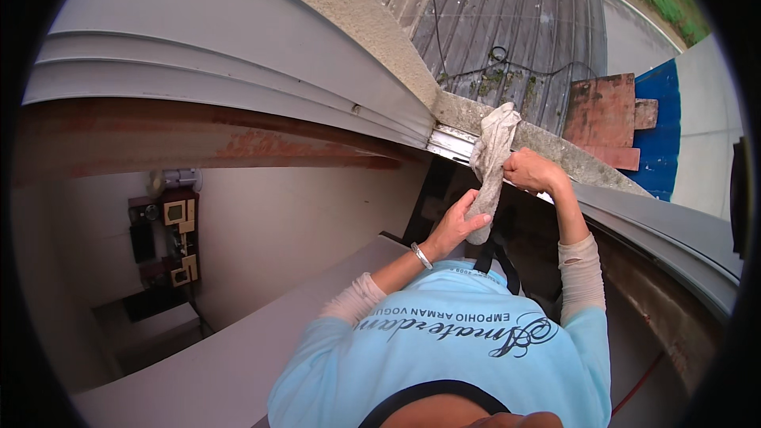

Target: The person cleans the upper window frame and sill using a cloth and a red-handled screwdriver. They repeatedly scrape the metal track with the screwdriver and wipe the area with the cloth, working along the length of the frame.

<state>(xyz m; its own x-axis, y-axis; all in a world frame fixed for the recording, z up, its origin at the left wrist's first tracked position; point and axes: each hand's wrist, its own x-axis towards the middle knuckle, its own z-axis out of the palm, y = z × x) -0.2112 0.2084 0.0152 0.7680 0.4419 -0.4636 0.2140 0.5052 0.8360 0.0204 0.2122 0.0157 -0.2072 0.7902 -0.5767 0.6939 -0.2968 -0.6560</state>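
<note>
A greyish-white, dirty rag (493, 143) hangs in a long twisted bundle over the sill of an open window. My left hand (458, 226), with a silver bracelet at its wrist, grips the rag's lower end between thumb and fingers. My right hand (533, 172) is curled closed beside the rag's middle, its fingertips against the cloth's edge; what they hold, if anything, is hidden. Just left of the rag, part of the white metal window track (452, 143) shows. Both hands are over the window opening.
Grey sliding window panels (238, 55) stretch to the left, and a window frame (666, 230) runs to the right. Beyond the rough concrete ledge (583, 158) lie a corrugated roof (507, 24), a black cable and reddish boards (602, 115). Wooden furniture (178, 230) stands indoors at lower left.
</note>
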